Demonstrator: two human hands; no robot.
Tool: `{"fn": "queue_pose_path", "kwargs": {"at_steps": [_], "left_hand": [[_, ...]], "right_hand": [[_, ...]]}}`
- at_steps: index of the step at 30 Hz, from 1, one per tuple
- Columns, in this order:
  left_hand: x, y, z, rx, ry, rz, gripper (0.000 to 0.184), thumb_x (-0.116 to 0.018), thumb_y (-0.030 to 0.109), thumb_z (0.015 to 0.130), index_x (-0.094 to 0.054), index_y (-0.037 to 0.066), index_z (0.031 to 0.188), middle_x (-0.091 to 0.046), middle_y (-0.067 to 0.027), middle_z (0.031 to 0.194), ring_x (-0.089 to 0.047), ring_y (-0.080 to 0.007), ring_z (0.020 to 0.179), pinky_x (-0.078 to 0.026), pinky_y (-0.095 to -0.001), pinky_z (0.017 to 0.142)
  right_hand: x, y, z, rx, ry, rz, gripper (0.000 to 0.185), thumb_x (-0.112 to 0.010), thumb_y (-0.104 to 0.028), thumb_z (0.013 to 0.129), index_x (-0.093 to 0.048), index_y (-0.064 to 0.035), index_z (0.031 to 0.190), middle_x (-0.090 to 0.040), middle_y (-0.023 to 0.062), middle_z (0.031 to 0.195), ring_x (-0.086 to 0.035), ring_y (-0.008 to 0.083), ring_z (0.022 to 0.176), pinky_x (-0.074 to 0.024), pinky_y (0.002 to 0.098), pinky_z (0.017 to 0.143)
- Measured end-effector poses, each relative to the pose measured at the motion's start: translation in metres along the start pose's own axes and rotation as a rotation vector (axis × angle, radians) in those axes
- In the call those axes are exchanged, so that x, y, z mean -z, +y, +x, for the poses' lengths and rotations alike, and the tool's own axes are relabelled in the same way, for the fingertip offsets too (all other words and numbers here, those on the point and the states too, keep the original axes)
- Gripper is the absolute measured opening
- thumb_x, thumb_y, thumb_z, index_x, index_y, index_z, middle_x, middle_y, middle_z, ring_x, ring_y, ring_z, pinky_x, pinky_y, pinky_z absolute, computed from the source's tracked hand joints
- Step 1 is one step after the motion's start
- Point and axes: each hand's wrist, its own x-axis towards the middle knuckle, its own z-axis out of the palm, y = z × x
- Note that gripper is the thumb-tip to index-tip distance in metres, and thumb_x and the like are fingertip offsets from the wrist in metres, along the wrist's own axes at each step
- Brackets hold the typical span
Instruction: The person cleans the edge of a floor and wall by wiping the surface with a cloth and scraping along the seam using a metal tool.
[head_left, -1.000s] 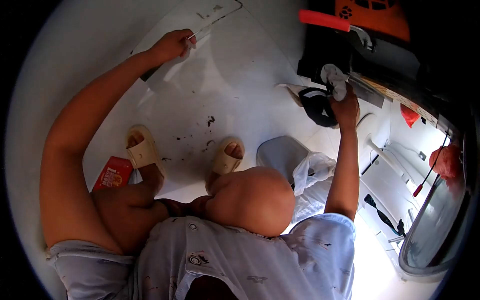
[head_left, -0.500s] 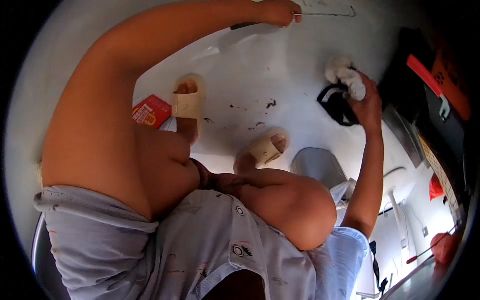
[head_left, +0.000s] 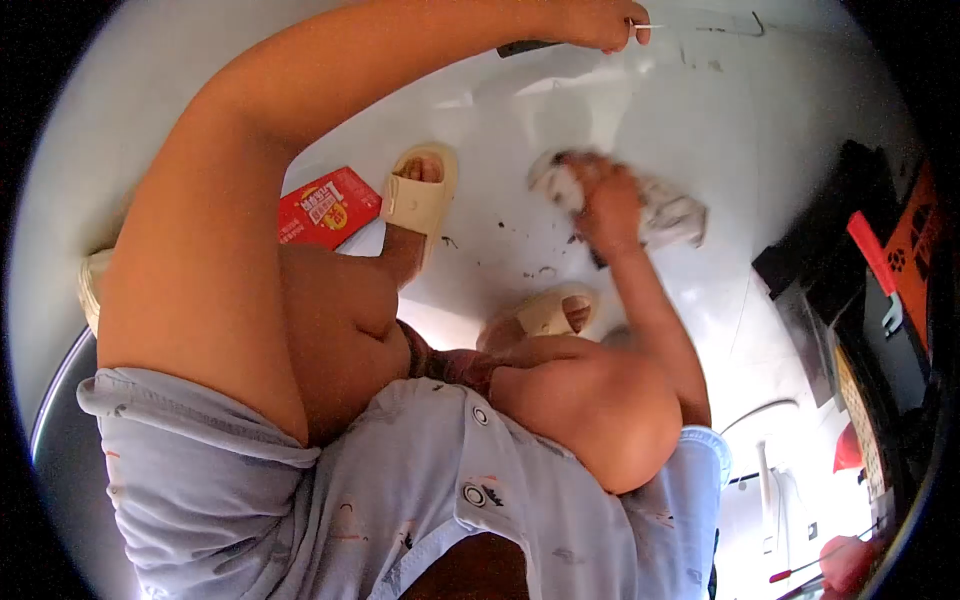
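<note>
At the top of the head view my left hand (head_left: pixel 608 25) is closed around a thin metal rod (head_left: pixel 735 31) with a bent end. A dark piece (head_left: pixel 525 47), perhaps its handle, shows behind the hand. My right hand (head_left: pixel 605 205) grips a crumpled whitish cloth (head_left: pixel 672 212) with dark parts, low over the pale floor or against it; motion blurs both. Dark crumbs (head_left: pixel 540 271) lie on the floor beside this hand, between it and my feet.
Cream slippers (head_left: pixel 418 205) are on my feet. Beside the left one lies a red box (head_left: pixel 335 208). To the right are dark items, a tool with a red handle (head_left: pixel 870 250) and an orange panel (head_left: pixel 905 235). A white pipe (head_left: pixel 765 490) stands lower right.
My right hand has swept left with the cloth, from the right side to beside the crumbs. My left hand, still holding the rod, appears slightly further right as the view shifts.
</note>
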Motion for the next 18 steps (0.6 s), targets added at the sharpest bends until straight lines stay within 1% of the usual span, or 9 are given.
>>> {"fn": "queue_pose_path", "kwargs": {"at_steps": [2,4,6,8,11,12,14,16,18], "left_hand": [[0.008,0.012,-0.004,-0.029,0.012,0.039,0.029,-0.052,0.004,0.080,-0.069,0.005,0.104,-0.070,-0.0154,0.081,-0.067,-0.0262,0.074,-0.052,-0.0410,0.069],[0.017,0.014,-0.002,-0.115,0.030,0.020,0.028,-0.051,0.003,0.082,-0.069,0.005,0.104,-0.069,-0.0145,0.080,-0.066,-0.0252,0.073,-0.051,-0.0399,0.068],[0.017,0.003,0.010,-0.284,0.109,0.114,0.027,-0.052,0.003,0.082,-0.068,0.005,0.103,-0.068,-0.0133,0.079,-0.064,-0.0242,0.070,-0.051,-0.0390,0.066],[0.031,0.025,0.007,-0.168,0.049,-0.010,0.026,-0.053,0.003,0.081,-0.068,0.003,0.102,-0.068,-0.0132,0.078,-0.064,-0.0236,0.067,-0.051,-0.0393,0.064],[0.044,0.035,0.005,-0.154,0.000,-0.102,0.020,-0.057,0.006,0.083,-0.067,0.002,0.100,-0.067,-0.0116,0.078,-0.063,-0.0214,0.064,-0.051,-0.0384,0.059],[0.046,0.035,0.009,-0.182,-0.010,-0.121,0.018,-0.058,0.007,0.085,-0.067,0.001,0.099,-0.067,-0.0109,0.077,-0.063,-0.0205,0.063,-0.051,-0.0379,0.057],[0.039,0.035,0.012,-0.103,-0.029,-0.137,0.027,-0.058,0.007,0.082,-0.069,0.006,0.107,-0.068,-0.0080,0.085,-0.065,-0.0179,0.073,-0.052,-0.0335,0.066],[0.038,0.036,0.009,-0.056,-0.045,-0.136,0.033,-0.057,0.007,0.082,-0.070,0.008,0.112,-0.069,-0.0065,0.087,-0.066,-0.0160,0.078,-0.053,-0.0312,0.070],[0.040,0.043,0.007,-0.050,-0.066,-0.122,0.034,-0.056,0.007,0.083,-0.071,0.009,0.113,-0.069,-0.0061,0.083,-0.067,-0.0146,0.077,-0.053,-0.0309,0.070]], "right_hand": [[-0.002,-0.011,-0.009,0.070,-0.116,0.140,0.076,-0.085,-0.006,0.063,-0.060,-0.0223,0.133,-0.061,0.0126,0.127,-0.059,0.0359,0.114,-0.0500,0.0481,0.097],[0.010,-0.001,-0.009,-0.097,-0.079,0.294,0.071,-0.081,-0.007,0.068,-0.059,-0.0203,0.134,-0.061,0.0138,0.130,-0.059,0.0357,0.118,-0.0490,0.0459,0.100],[0.029,0.032,-0.005,-0.148,0.189,0.407,0.066,-0.078,-0.009,0.073,-0.057,-0.0160,0.135,-0.060,0.0152,0.132,-0.058,0.0372,0.121,-0.0478,0.0454,0.102],[0.073,0.066,0.005,-0.258,0.300,0.315,0.068,-0.078,-0.012,0.076,-0.054,-0.0122,0.139,-0.061,0.0152,0.134,-0.059,0.0361,0.123,-0.0475,0.0405,0.104],[0.100,0.177,0.041,-0.347,0.518,0.002,0.073,-0.081,-0.031,0.080,-0.052,-0.0063,0.142,-0.058,0.0194,0.141,-0.056,0.0371,0.128,-0.0461,0.0441,0.106],[0.107,0.213,0.058,-0.398,0.519,0.014,0.079,-0.082,-0.037,0.079,-0.050,-0.0028,0.143,-0.056,0.0219,0.142,-0.056,0.0376,0.129,-0.0456,0.0445,0.107],[0.102,0.255,0.096,-0.562,0.520,0.206,0.084,-0.082,-0.045,0.077,-0.049,-0.0065,0.145,-0.059,0.0203,0.139,-0.059,0.0383,0.125,-0.0474,0.0462,0.105],[0.088,0.233,0.137,-0.607,0.507,-0.020,0.081,-0.082,-0.044,0.076,-0.052,-0.0091,0.142,-0.060,0.0193,0.138,-0.061,0.0390,0.122,-0.0497,0.0478,0.101],[0.105,0.149,0.160,-0.406,0.342,0.084,0.075,-0.082,-0.045,0.074,-0.057,-0.0093,0.135,-0.063,0.0181,0.134,-0.061,0.0395,0.121,-0.0513,0.0489,0.099]]}}
